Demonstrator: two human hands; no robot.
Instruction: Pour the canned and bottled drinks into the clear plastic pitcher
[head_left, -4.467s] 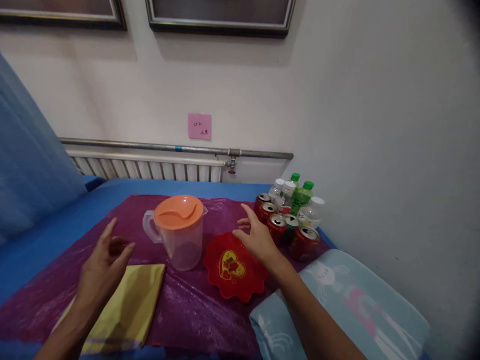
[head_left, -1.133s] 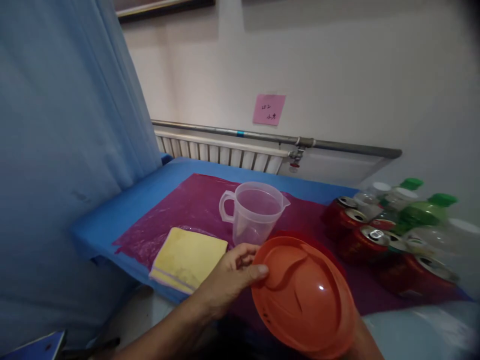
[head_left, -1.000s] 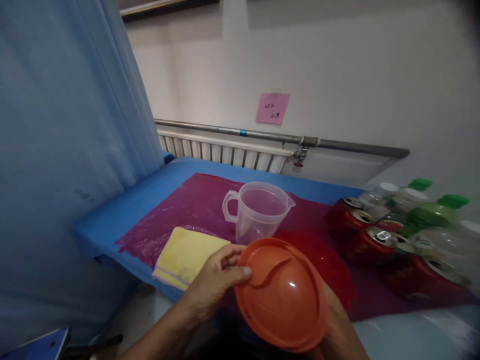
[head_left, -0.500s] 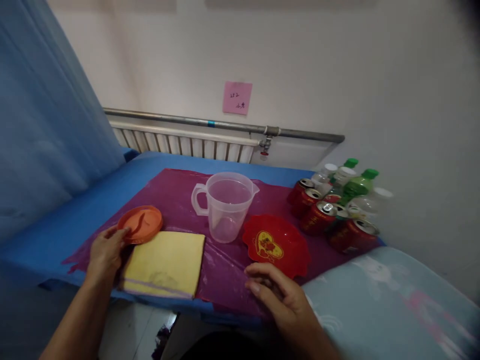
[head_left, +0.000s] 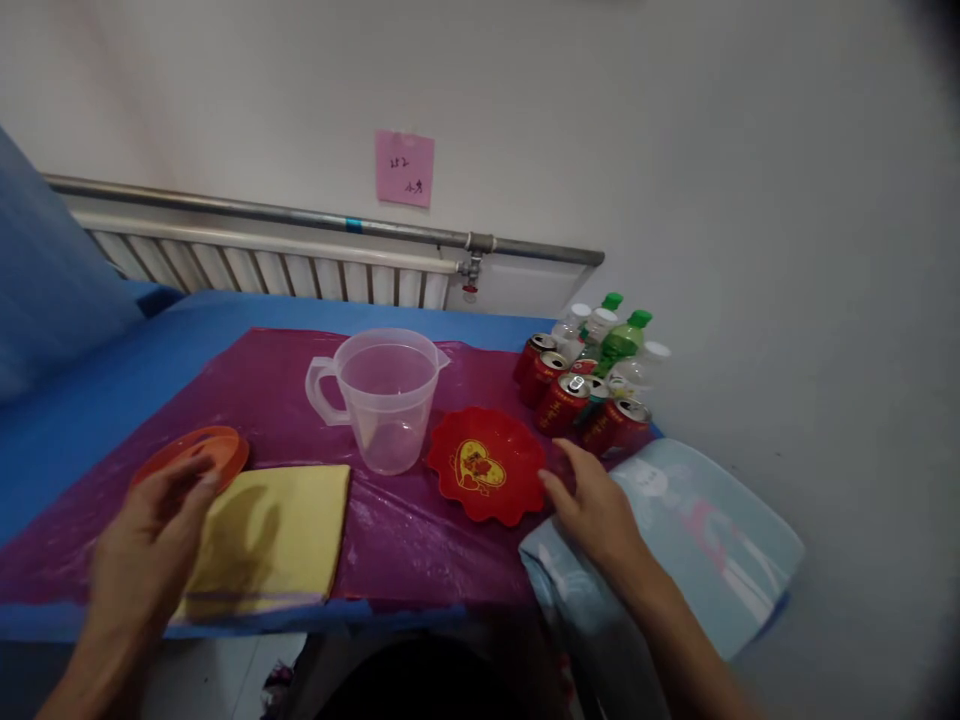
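A clear plastic jug (head_left: 390, 400) stands on the purple sheet (head_left: 397, 550), its handle to the left. To its right lies a red scalloped plate (head_left: 491, 468) with a yellow heart print. My right hand (head_left: 592, 500) is at the plate's right edge, thumb and fingers apart, nothing in it. On the left, my left hand (head_left: 154, 540) hovers over the near edge of the orange lid (head_left: 229, 455), fingers apart and nothing held. The folded yellow cloth (head_left: 277, 540) lies just right of that hand.
Red cans (head_left: 562, 405) and several bottles (head_left: 622, 340) stand together at the back right. A light blue patterned cloth (head_left: 705, 540) covers the right corner. Behind the blue table (head_left: 210, 310) are a radiator (head_left: 300, 270) and pipe; a blue curtain (head_left: 52, 290) hangs left.
The view has turned right. My left hand has come off the orange lid and drawn back toward me. My right hand has moved from the plate's near edge to its right edge.
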